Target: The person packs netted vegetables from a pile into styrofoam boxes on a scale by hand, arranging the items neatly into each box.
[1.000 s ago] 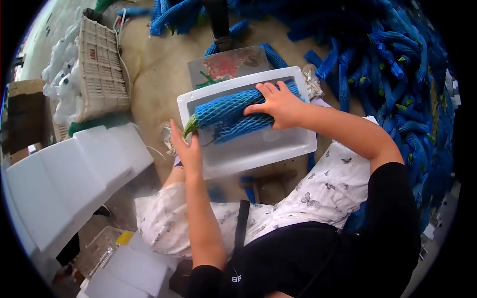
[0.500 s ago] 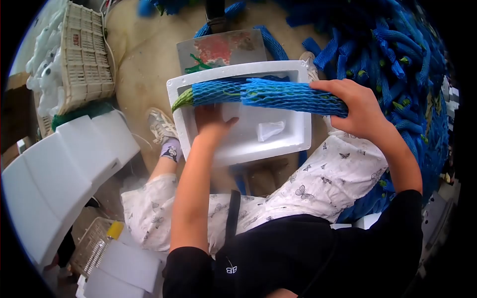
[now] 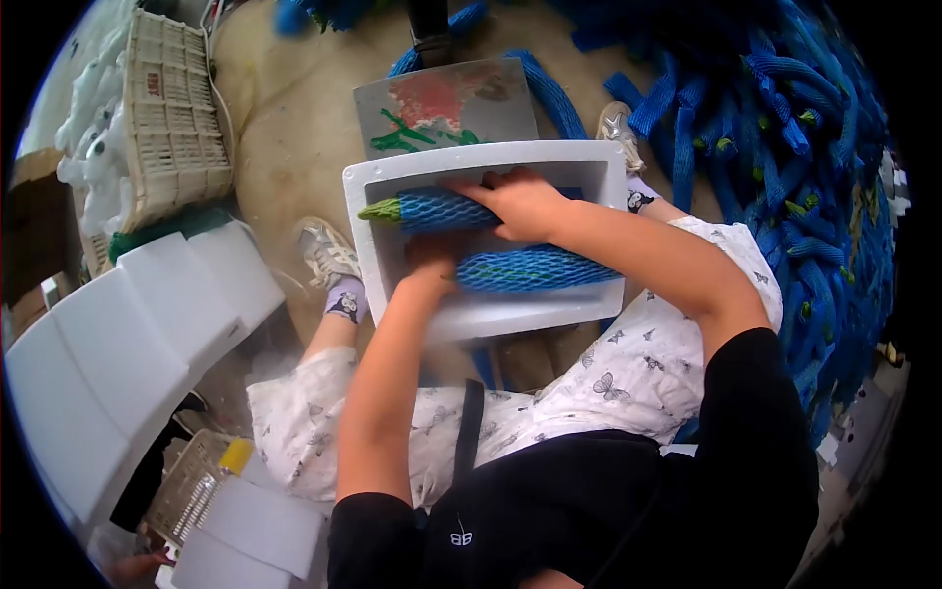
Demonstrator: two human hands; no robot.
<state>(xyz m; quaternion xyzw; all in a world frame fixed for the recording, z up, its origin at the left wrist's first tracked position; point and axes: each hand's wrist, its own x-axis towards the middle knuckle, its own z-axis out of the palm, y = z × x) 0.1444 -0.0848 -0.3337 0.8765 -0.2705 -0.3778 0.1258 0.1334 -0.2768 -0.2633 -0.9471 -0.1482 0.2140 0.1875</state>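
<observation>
A white foam box stands before me with two long green vegetables in blue foam nets inside. The upper netted vegetable lies along the far side, its bare green tip to the left. Across its right part, my right hand is closed, fingers on the far side and thumb on the near side. The lower netted vegetable lies nearer me, its right end by the box wall. At its left end is my left hand, blurred, with the fingers mostly hidden.
A large heap of blue-netted vegetables fills the right side. Beyond the box is a grey stained board. On the left are a cream plastic crate and white foam pieces. Another crate stands lower left.
The netted pieces, earlier raised over the box in line, now lie inside as two rows. My right hand has moved left and into the box from its right edge.
</observation>
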